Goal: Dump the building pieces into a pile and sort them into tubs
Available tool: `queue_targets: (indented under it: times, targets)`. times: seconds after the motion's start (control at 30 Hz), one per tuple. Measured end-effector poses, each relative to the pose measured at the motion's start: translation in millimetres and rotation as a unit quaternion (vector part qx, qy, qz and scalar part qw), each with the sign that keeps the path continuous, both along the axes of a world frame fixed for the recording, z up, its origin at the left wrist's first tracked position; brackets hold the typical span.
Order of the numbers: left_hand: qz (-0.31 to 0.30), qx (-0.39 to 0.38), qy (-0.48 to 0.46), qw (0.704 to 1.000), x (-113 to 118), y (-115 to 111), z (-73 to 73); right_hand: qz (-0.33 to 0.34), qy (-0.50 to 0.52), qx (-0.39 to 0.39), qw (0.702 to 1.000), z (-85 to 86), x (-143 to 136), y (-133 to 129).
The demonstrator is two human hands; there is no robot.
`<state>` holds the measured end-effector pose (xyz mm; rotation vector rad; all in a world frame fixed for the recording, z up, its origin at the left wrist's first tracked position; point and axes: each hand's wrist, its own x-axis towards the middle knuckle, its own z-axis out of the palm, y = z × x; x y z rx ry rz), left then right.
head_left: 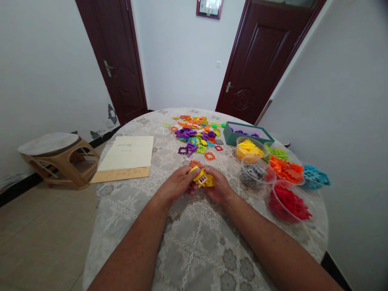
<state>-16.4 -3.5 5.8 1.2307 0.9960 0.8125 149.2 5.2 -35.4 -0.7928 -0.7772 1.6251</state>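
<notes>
My left hand [176, 184] and my right hand [218, 187] meet over the middle of the round table [127, 210] and together grip a small yellow block assembly [202, 178] made of interlocking plastic pieces. An orange piece [195, 163] lies on the cloth just beyond my fingers. Farther back a heap of loose pieces [197, 135] in purple, orange, yellow, green and blue is spread out.
Clear bowls at right hold yellow [250, 148], grey [257, 171], orange [285, 169] and red [289, 202] pieces; blue pieces [315, 176] and a teal box [247, 133] sit nearby. A paper envelope [127, 155] lies left. A wooden stool [57, 157] stands beside the table.
</notes>
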Motion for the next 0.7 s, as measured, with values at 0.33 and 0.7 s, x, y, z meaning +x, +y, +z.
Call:
queue_targets:
  times: [0.33, 0.7]
  targets:
    - [-0.062, -0.002, -0.021, 0.998, 5, -4, -0.8, -0.089, 0.044, -0.023, 0.995, 1.2, 5, 5]
    - [-0.068, -0.024, -0.076, 0.995, 8, -4, -0.8, -0.016, -0.084, 0.081, 0.993, -3.9, 3, -4]
